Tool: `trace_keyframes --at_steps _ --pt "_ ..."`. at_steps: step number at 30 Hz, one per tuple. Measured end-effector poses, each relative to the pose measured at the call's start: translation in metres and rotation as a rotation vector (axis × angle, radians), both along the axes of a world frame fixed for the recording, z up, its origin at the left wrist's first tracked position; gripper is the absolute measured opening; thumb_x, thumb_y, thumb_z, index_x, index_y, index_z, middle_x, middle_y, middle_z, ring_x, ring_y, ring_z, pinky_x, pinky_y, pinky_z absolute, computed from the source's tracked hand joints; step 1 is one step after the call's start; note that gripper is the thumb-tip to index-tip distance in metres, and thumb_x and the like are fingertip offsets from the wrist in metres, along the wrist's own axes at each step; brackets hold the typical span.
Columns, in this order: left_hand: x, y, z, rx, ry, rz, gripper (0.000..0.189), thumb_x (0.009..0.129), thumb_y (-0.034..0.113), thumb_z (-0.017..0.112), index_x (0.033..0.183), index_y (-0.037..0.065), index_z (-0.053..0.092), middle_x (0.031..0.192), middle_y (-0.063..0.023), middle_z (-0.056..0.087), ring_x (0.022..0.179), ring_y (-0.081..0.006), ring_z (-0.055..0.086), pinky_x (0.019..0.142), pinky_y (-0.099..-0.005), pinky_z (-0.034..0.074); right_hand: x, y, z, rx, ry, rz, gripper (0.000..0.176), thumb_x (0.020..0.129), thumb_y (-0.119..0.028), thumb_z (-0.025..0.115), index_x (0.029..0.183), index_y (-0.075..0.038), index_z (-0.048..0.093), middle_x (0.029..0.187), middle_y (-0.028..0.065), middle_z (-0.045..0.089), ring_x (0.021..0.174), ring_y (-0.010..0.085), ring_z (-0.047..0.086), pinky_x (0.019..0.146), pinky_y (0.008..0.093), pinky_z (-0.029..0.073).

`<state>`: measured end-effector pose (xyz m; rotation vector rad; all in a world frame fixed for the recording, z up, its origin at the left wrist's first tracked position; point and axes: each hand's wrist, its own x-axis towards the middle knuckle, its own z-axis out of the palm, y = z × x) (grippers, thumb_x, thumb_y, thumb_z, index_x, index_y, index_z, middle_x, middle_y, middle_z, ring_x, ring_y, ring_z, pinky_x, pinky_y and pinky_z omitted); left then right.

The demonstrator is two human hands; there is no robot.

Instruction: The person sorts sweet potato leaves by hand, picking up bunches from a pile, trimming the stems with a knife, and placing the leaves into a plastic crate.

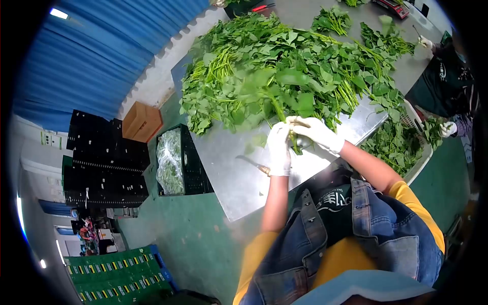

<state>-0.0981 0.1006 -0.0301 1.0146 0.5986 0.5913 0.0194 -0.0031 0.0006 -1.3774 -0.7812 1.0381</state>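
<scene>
Both my hands wear white gloves and meet over the near part of the metal table (223,175). My left hand (279,147) is closed around the stems of a bunch of leafy greens (277,108), whose leaves point away from me and are blurred. My right hand (316,133) is closed on the same bunch from the other side, fingers bent over the stems. Short stem ends and a few leaves hang below the hands. A curved knife with a wooden handle (263,169) lies on the table beside my left hand. Beyond the hands spreads a big pile of greens (305,63).
A white basket of greens (423,155) stands at the right, near a co-worker's gloved hand (447,129). A scale (394,6) sits at the far end. Left of the table are a dark crate with a plastic bag (170,162), a cardboard box (141,122) and stacked black crates (104,168).
</scene>
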Motion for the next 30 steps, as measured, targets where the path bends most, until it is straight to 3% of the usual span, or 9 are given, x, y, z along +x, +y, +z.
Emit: trace_keyframes --at_steps 4,5,7,8,14,18,22,26,30 --pt "-0.003 -0.040 0.066 0.284 0.266 -0.253 0.015 0.082 0.011 0.063 0.094 0.002 0.066 0.080 0.0003 0.062 0.066 -0.0060 0.053 0.058 -0.0203 0.042 0.006 -0.018 0.002 0.129 0.206 -0.230 0.020 0.088 -0.015 0.055 0.096 0.000 0.067 0.086 0.0019 0.065 0.079 0.0087 0.058 0.072 0.0230 0.045" --pt "-0.001 -0.023 0.020 0.469 0.281 -0.264 0.016 0.082 0.010 0.063 0.095 0.002 0.067 0.076 0.0019 0.062 0.061 -0.0047 0.050 0.055 -0.0195 0.041 0.018 -0.043 0.003 0.138 -0.638 -0.216 0.020 0.085 -0.011 0.056 0.097 0.002 0.066 0.088 0.0042 0.067 0.082 0.0102 0.059 0.076 0.0248 0.045" --pt "0.000 0.017 -0.071 0.648 0.144 -0.070 0.015 0.082 0.012 0.064 0.093 0.001 0.067 0.074 0.0027 0.062 0.061 -0.0039 0.049 0.055 -0.0194 0.041 0.039 -0.093 -0.004 0.077 -0.055 -0.281 0.020 0.084 -0.007 0.053 0.096 0.001 0.066 0.097 0.0080 0.067 0.086 0.0132 0.061 0.082 0.0258 0.047" --pt "-0.001 0.031 -0.089 0.533 0.263 0.017 0.015 0.082 0.012 0.063 0.092 0.001 0.067 0.074 0.0026 0.062 0.061 -0.0039 0.049 0.055 -0.0196 0.041 0.062 -0.128 -0.053 -0.172 -0.705 -0.357 0.022 0.084 -0.007 0.052 0.098 -0.001 0.067 0.097 0.0072 0.068 0.085 0.0147 0.062 0.079 0.0275 0.047" --pt "0.018 0.109 -0.149 0.673 0.614 0.344 0.014 0.079 0.015 0.064 0.084 0.002 0.067 0.075 -0.0104 0.067 0.064 -0.0208 0.061 0.062 -0.0321 0.048 0.098 -0.296 -0.112 -1.273 -1.197 -0.522 0.054 0.073 -0.022 0.071 0.122 -0.011 0.052 0.109 0.0146 0.059 0.095 0.0314 0.059 0.082 0.0372 0.047" --pt "0.038 0.138 -0.182 0.812 0.926 0.176 0.023 0.069 0.026 0.068 0.077 0.004 0.066 0.077 -0.0183 0.065 0.072 -0.0358 0.061 0.068 -0.0409 0.048 0.086 -0.304 -0.126 -0.935 -0.949 -0.618 0.042 0.071 -0.019 0.072 0.111 -0.009 0.060 0.105 0.0136 0.062 0.094 0.0309 0.060 0.082 0.0379 0.047" --pt "0.039 0.113 -0.160 0.643 0.669 0.262 0.012 0.073 0.014 0.060 0.073 0.003 0.063 0.067 -0.0122 0.063 0.059 -0.0208 0.058 0.058 -0.0316 0.046 0.058 -0.259 -0.098 -0.781 -0.973 -0.503 0.033 0.074 -0.014 0.068 0.105 -0.005 0.063 0.103 0.0128 0.064 0.092 0.0268 0.062 0.081 0.0332 0.048" --pt "0.051 0.035 -0.098 0.699 0.199 0.312 0.009 0.078 0.000 0.053 0.081 0.003 0.061 0.067 -0.0026 0.058 0.058 -0.0093 0.052 0.054 -0.0205 0.041 0.041 -0.195 -0.083 -0.395 -0.336 -0.295 0.033 0.080 -0.013 0.064 0.109 0.001 0.061 0.105 0.0083 0.064 0.090 0.0117 0.059 0.082 0.0259 0.046" --pt "0.067 -0.081 -0.030 0.280 0.016 -0.403 0.016 0.077 0.008 0.066 0.092 0.004 0.061 0.075 -0.0032 0.062 0.067 -0.0106 0.057 0.061 -0.0235 0.046 0.019 -0.128 -0.053 -0.187 -0.019 -0.084 0.038 0.083 -0.015 0.064 0.115 0.002 0.055 0.112 0.0075 0.060 0.099 0.0119 0.055 0.089 0.0276 0.043"
